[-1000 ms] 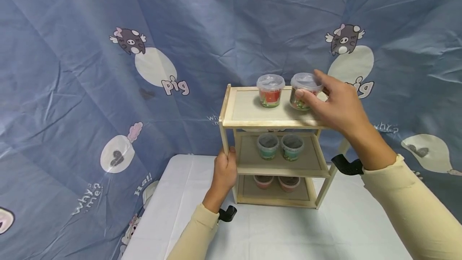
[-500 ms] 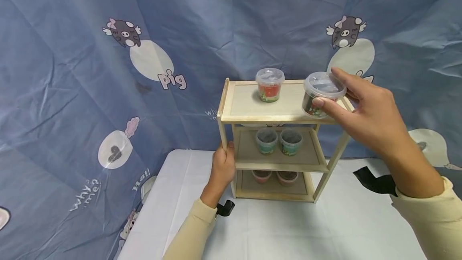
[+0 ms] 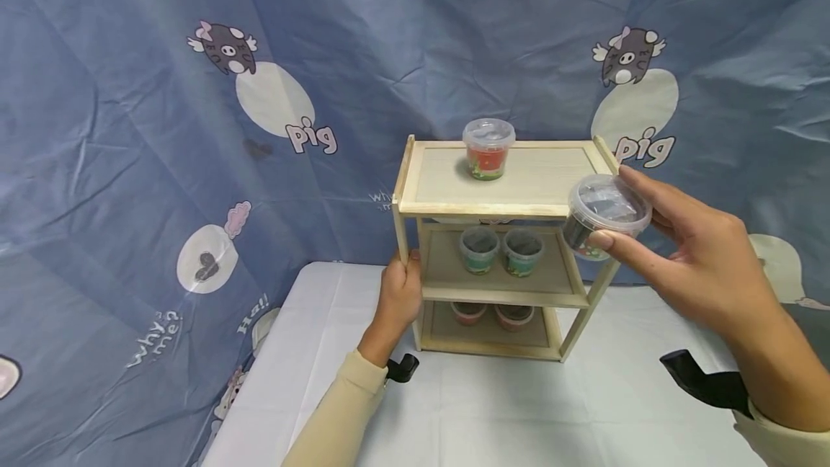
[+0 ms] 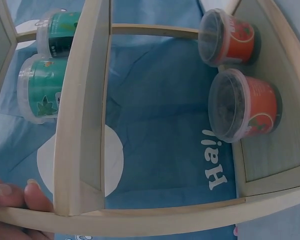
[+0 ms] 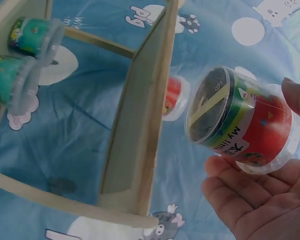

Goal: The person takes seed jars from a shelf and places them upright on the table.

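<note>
My right hand (image 3: 707, 272) pinches a clear-lidded plastic tub (image 3: 606, 215) between thumb and fingers, off the shelf, in front of the top tier's right end. In the right wrist view its red and green label and dark base show. My left hand (image 3: 400, 292) grips the left post of a three-tier wooden shelf rack (image 3: 545, 179). A red-labelled tub (image 3: 488, 153) stands upright on the top tier. Two teal tubs (image 3: 480, 252) are side by side on the middle tier. On the bottom tier sit two red-labelled tubs (image 4: 257, 105), partly hidden in the head view.
The rack stands on a table with a white cloth (image 3: 493, 409). Behind and to the left hangs a blue curtain (image 3: 363, 56) with pig prints. A black strap piece (image 3: 707, 384) juts from the right wrist.
My right hand has lifted the tub from the top tier and brought it right and toward me. The left hand keeps its grip on the post.
</note>
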Motion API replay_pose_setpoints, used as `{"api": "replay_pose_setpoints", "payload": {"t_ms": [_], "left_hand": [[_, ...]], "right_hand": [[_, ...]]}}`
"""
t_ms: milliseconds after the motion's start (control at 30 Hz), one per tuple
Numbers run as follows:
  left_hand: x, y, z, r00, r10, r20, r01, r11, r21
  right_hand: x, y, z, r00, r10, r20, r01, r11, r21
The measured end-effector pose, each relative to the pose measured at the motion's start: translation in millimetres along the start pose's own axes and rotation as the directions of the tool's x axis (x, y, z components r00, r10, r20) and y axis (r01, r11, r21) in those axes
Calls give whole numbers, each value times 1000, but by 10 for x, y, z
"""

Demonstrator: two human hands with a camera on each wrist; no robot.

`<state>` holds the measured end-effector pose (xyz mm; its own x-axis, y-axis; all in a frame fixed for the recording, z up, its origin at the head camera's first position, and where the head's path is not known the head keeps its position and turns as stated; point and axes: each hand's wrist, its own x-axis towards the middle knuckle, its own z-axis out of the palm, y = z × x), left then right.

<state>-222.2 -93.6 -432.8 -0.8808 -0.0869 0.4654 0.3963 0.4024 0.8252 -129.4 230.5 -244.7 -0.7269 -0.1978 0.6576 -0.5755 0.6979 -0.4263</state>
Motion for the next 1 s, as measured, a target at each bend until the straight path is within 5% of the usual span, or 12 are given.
{"api": "replay_pose_setpoints", "payload": {"t_ms": [433,1000], "left_hand": [[5,-8,18,1000,-2,19,2,1000,-1],[37,-12,31,1000,4,-11,-3,1000,16]], "right_hand": [[-577,189,142,998,41,49,-44,998,43],[-971,404,206,993,107,56,-110,992,64]]}}
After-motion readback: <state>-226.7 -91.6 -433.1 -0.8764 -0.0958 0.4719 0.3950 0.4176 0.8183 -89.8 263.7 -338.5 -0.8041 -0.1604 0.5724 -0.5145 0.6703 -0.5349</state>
